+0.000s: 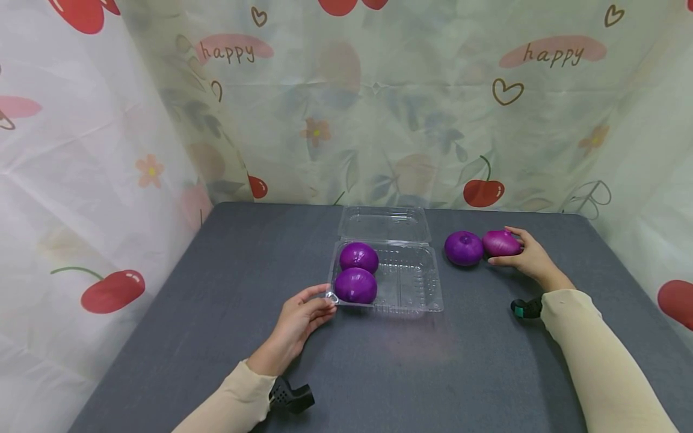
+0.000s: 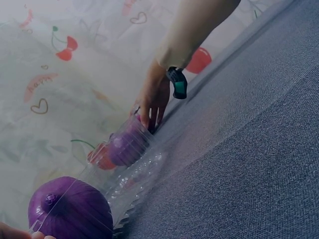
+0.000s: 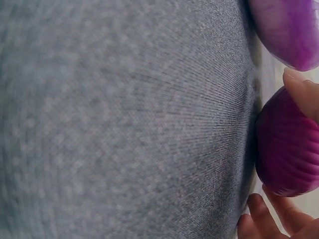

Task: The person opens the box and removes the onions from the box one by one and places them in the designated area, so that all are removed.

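Right hand on the outer onion, open clamshell box to its left.

The right hand curls its fingers around the outer red onion, which lies on the tabletop with its long axis roughly left-right, touching or just beside a second loose onion. The clear clamshell box lies to the left of both, lid open, two onions filling its left half; the right half is bare. The left hand pinches the box's near left corner with fingers together. The right hand is the nearer to the loose onions.
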Tool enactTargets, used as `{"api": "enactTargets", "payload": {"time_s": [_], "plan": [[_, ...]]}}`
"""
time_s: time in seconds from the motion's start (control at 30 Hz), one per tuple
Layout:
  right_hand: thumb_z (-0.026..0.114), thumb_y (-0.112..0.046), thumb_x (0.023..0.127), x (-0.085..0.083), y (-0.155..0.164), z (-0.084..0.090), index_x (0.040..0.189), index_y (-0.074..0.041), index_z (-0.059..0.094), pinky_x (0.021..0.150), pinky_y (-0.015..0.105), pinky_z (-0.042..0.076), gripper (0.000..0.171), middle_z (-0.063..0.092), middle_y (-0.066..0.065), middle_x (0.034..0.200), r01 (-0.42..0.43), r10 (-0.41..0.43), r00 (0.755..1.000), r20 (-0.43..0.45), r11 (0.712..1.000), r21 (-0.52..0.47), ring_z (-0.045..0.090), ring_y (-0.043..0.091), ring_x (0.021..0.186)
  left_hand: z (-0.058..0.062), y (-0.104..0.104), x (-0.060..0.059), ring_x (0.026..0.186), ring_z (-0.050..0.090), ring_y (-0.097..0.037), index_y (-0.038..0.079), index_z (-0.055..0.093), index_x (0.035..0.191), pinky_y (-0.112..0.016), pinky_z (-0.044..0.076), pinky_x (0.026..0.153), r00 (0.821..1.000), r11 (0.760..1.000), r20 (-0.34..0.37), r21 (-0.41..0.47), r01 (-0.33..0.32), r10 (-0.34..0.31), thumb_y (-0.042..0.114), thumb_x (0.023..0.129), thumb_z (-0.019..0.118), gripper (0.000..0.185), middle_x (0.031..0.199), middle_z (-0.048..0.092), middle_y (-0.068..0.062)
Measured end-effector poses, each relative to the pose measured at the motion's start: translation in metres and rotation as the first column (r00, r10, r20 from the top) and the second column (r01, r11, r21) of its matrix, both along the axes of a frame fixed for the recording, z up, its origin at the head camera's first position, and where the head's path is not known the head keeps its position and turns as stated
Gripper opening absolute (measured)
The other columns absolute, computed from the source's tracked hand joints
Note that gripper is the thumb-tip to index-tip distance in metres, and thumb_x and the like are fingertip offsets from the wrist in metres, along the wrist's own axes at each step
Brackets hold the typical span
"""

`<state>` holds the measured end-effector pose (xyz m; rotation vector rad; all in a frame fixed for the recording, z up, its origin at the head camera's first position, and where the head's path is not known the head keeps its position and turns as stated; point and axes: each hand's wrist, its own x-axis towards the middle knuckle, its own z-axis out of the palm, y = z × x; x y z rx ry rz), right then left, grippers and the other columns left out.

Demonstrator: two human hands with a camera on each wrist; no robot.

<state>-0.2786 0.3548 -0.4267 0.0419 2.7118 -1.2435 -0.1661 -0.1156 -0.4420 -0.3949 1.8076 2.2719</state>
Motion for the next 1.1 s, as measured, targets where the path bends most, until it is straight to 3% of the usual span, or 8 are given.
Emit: {"api": "enactTargets", "payload": {"time_s": [0.43, 0.7, 0.87, 1.1], "plan": [[0.079, -0.033, 0.08, -0.001, 0.0, -0.001, 0.155, -0.005, 0.006, 0.102, 0.064, 0.034, 0.108, 0.021, 0.04, 0.148, -0.011, 0.011, 1.0, -0.001, 1.0, 0.013, 0.029, 0.053, 0.132, -0.002, 0.0, -0.002, 0.076, 0.067, -0.013, 0.001, 0.06, 0.126, -0.03, 0.058, 0.077, 1.0, 1.0, 0.009, 0.001, -0.01, 0.01, -0.001, 0.088, 0.062, 0.038, 0.082, 0.068, -0.004], [0.073, -0.038, 0.085, -0.002, 0.003, 0.002, 0.155, -0.005, 0.003, 0.107, 0.066, 0.029, 0.104, 0.013, 0.038, 0.152, 0.011, -0.01, 0.999, 0.038, 1.0, -0.028, 0.021, 0.054, 0.137, -0.002, -0.001, 0.0, 0.077, 0.068, -0.014, 0.0, 0.059, 0.126, -0.03, 0.058, 0.078, 1.0, 1.0, -0.004, -0.007, 0.0, 0.0, 0.0, 0.089, 0.062, 0.037, 0.083, 0.068, -0.004], [0.067, -0.04, 0.089, -0.002, 0.005, 0.017, 0.156, -0.008, 0.002, 0.11, 0.067, 0.022, 0.098, 0.01, 0.034, 0.155, 0.029, -0.03, 1.0, -0.008, 0.994, -0.107, 0.014, 0.051, 0.142, -0.001, 0.0, 0.0, 0.077, 0.068, -0.014, 0.0, 0.059, 0.126, -0.031, 0.058, 0.079, 1.0, 1.0, -0.007, -0.004, 0.001, -0.001, 0.001, 0.089, 0.063, 0.038, 0.083, 0.068, -0.004], [0.062, -0.039, 0.093, 0.003, -0.009, 0.05, 0.156, -0.029, 0.007, 0.117, 0.059, 0.016, 0.085, 0.013, 0.02, 0.16, 0.044, -0.076, 0.991, -0.106, 0.961, -0.274, 0.012, 0.038, 0.147, -0.001, 0.0, -0.001, 0.077, 0.068, -0.013, 0.0, 0.059, 0.126, -0.031, 0.058, 0.079, 1.0, 1.0, -0.002, 0.003, -0.001, 0.001, 0.0, 0.088, 0.062, 0.038, 0.082, 0.068, -0.004]]}}
